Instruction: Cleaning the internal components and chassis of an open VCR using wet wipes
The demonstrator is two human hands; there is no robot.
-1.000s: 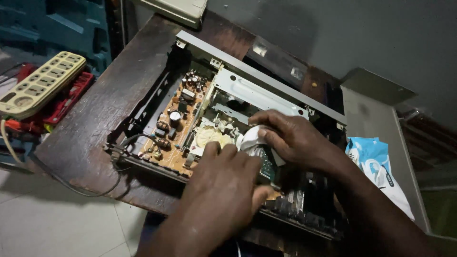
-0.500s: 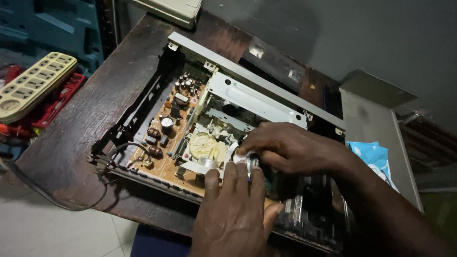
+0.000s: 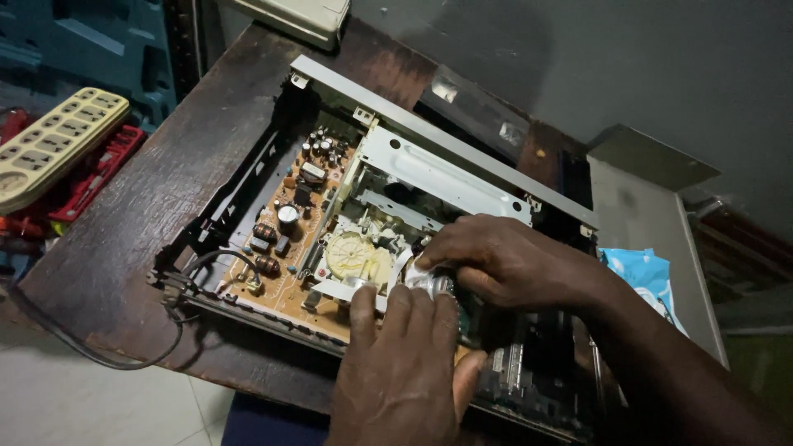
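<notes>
Both hands [image 3: 450, 318] still on shiny drum [image 3: 431, 282], view closer.

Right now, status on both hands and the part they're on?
Left hand and right hand both on the shiny drum inside the open deck. Whether either grip is closed is hidden. Circuit board clear alongside.

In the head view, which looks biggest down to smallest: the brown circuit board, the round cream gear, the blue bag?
1. Circuit board
2. Blue bag, though partly hidden by the arm, so unsure
3. Cream gear
</notes>
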